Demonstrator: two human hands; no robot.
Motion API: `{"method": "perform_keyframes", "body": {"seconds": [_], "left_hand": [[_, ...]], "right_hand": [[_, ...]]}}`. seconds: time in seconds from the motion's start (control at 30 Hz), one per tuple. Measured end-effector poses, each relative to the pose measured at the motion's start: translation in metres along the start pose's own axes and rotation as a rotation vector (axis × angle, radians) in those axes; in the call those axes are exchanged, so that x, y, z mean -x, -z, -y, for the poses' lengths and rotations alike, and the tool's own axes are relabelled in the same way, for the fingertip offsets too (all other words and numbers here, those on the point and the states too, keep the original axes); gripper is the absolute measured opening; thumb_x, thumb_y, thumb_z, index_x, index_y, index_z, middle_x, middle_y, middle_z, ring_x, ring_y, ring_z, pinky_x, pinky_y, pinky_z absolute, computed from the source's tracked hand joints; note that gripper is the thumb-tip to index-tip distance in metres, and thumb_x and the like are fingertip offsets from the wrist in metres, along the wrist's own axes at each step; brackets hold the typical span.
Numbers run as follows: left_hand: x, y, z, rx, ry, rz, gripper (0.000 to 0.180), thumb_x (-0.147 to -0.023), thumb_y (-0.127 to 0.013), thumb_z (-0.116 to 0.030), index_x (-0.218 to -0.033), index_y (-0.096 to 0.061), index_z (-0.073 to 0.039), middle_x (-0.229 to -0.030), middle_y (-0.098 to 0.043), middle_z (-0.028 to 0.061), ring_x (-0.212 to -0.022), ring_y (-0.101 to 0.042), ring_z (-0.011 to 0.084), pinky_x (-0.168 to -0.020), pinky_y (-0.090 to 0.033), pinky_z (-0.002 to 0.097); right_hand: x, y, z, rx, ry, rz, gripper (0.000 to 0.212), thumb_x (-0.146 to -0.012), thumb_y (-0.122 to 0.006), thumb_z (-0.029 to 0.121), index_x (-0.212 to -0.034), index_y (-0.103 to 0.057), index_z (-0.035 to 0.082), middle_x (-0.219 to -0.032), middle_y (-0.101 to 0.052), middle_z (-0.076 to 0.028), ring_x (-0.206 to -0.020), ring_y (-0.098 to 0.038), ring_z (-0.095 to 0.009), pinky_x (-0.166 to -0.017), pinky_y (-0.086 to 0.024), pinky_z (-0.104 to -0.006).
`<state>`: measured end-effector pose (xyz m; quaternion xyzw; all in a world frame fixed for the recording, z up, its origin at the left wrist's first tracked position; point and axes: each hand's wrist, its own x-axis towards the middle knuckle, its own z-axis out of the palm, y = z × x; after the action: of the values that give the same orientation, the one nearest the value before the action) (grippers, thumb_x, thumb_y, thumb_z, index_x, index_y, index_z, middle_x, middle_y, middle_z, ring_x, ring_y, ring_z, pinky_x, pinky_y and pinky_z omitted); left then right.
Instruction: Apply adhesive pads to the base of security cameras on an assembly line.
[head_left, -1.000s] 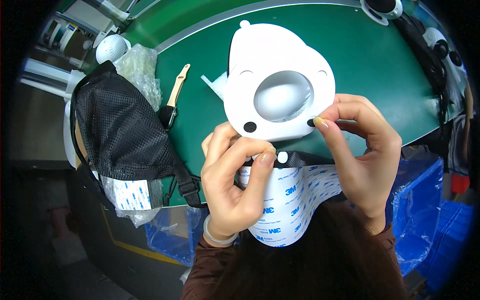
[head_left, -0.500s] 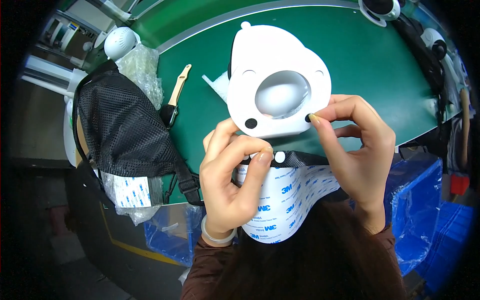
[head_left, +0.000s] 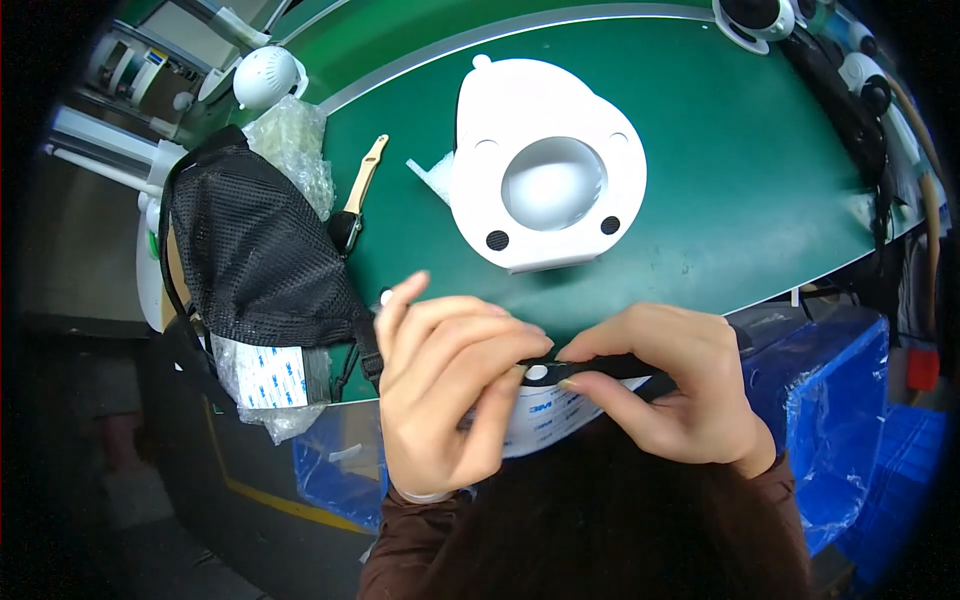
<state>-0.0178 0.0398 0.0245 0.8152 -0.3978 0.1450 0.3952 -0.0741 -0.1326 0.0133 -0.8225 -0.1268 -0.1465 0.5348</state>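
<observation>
Both my hands are at a bendy sheet of stick-on pads (head_left: pixel 548 422), low at the table's near edge. Its black face shows a white round spot (head_left: pixel 538 372); its backing is white with blue print. My left hand (head_left: pixel 445 395) pinches the sheet left of this spot, and the thumb and forefinger of my right hand (head_left: pixel 680 390) close on its black edge just right of it. Beyond them, untouched, a white rounded plastic housing (head_left: pixel 545 100) rests on the table. Two black round pads, a left one (head_left: pixel 497 240) and a right one (head_left: pixel 611 225), sit below its large round opening.
On the left lie a black mesh bag (head_left: pixel 265 245), a watch with a tan strap (head_left: pixel 366 178) and bubble wrap (head_left: pixel 290 150). White foam (head_left: pixel 437 178) pokes out beside the housing. A blue plastic-lined bin (head_left: pixel 825 430) stands below the table at right.
My right hand has left the right-hand black pad on the housing and come back to the sheet. My left hand has moved down, away from the housing, still holding the sheet.
</observation>
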Motion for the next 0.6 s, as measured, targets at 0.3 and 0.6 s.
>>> {"method": "perform_keyframes", "body": {"seconds": [0.3, 0.6], "left_hand": [[-0.005, -0.006, -0.002, 0.115, -0.022, 0.028, 0.016, -0.055, -0.065, 0.0, -0.068, -0.059, -0.007, -0.063, -0.05, 0.0, -0.061, -0.046, 0.0181, -0.067, -0.027, 0.0303], [-0.005, -0.012, 0.001, 0.121, -0.031, 0.006, 0.015, -0.057, -0.063, 0.002, -0.068, -0.058, -0.007, -0.061, -0.049, 0.0002, -0.06, -0.045, 0.0174, -0.067, -0.026, 0.0304]], "right_hand": [[0.004, 0.001, 0.0, 0.092, 0.155, -0.155, 0.015, -0.066, -0.068, 0.0, -0.079, -0.062, 0.004, -0.07, -0.06, -0.007, -0.058, -0.06, -0.022, -0.05, -0.047, -0.0281], [0.006, -0.003, 0.004, 0.173, 0.176, -0.18, 0.018, -0.065, -0.067, -0.001, -0.081, -0.06, 0.001, -0.076, -0.062, -0.009, -0.063, -0.062, -0.023, -0.054, -0.05, -0.0278]]}}
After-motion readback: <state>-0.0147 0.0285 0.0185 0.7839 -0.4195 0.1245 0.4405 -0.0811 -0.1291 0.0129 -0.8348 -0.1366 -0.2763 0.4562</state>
